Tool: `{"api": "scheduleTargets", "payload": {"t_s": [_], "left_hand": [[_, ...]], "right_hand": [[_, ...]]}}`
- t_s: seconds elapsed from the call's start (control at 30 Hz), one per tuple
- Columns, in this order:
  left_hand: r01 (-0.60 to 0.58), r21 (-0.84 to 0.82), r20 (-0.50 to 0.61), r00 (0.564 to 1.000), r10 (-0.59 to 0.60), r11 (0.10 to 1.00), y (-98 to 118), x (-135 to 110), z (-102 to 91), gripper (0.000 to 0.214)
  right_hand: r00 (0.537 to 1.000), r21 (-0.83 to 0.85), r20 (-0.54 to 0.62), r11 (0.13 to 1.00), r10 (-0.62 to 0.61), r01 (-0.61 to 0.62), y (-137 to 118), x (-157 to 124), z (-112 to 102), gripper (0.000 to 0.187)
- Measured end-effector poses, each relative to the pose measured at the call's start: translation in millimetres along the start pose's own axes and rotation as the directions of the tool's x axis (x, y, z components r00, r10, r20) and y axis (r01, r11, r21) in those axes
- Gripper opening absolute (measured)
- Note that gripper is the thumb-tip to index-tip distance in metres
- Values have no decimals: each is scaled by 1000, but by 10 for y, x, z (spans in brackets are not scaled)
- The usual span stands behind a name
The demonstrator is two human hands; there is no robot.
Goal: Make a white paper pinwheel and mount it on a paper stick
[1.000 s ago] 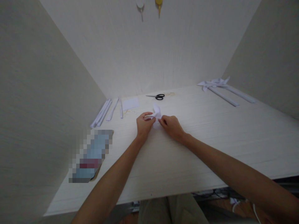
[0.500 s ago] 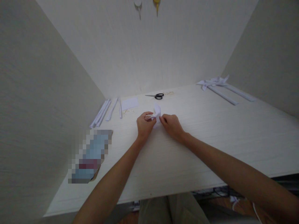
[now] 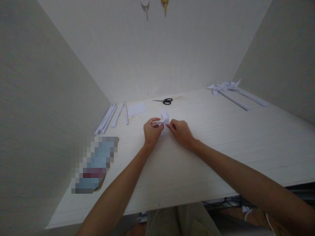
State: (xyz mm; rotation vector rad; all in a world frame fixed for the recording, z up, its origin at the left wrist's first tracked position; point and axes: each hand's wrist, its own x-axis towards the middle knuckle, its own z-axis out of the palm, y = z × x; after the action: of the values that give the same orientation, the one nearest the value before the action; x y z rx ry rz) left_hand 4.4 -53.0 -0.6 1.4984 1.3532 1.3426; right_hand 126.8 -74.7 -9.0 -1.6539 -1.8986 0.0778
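Note:
A small folded piece of white paper [image 3: 165, 117] stands on the pale table [image 3: 221, 147] near its middle. My left hand [image 3: 151, 131] pinches the paper's left side with thumb and fingers curled. My right hand [image 3: 180, 131] pinches its right side, fingers closed on the fold. The lower part of the paper is hidden between the two hands.
Black-handled scissors [image 3: 164, 101] lie behind the hands. Several rolled white paper strips [image 3: 109, 117] and a flat white sheet [image 3: 136, 108] lie at the back left. Finished paper pieces with long stems [image 3: 233, 92] lie at the far right. A blurred flat object [image 3: 94, 164] sits front left.
Both hands stay on the paper and shift only slightly; the paper's top has dipped a little lower between the fingers.

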Motion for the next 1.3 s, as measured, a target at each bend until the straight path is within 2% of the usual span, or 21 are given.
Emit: {"api": "scheduleTargets", "payload": {"t_s": [0.13,0.33,0.57,0.83,1.3], "left_hand": [[0,1,10,1000,0,1000,7,-8,-4,24],[-11,-2,19,1000,11,1000,5,1,-2,24],[2,-9,17,1000,-2,1000,25,-12,-6,23],[-10,-15,23,1000,10,1000,-16,10,6,25],[46,-111,50,998,-41,993,26,16,-5,26]], "right_hand": [[999,17,9,999,32,-32,6,21,0,30],[996,-23,-41,997,-77,76,8,-7,-1,14],[999,-60,34,998,-7,9,8,13,15,31],[996,-20,-69,998,-53,52,26,-12,7,15],[997,114,-81,993,11,-2,31,-5,-6,18]]}}
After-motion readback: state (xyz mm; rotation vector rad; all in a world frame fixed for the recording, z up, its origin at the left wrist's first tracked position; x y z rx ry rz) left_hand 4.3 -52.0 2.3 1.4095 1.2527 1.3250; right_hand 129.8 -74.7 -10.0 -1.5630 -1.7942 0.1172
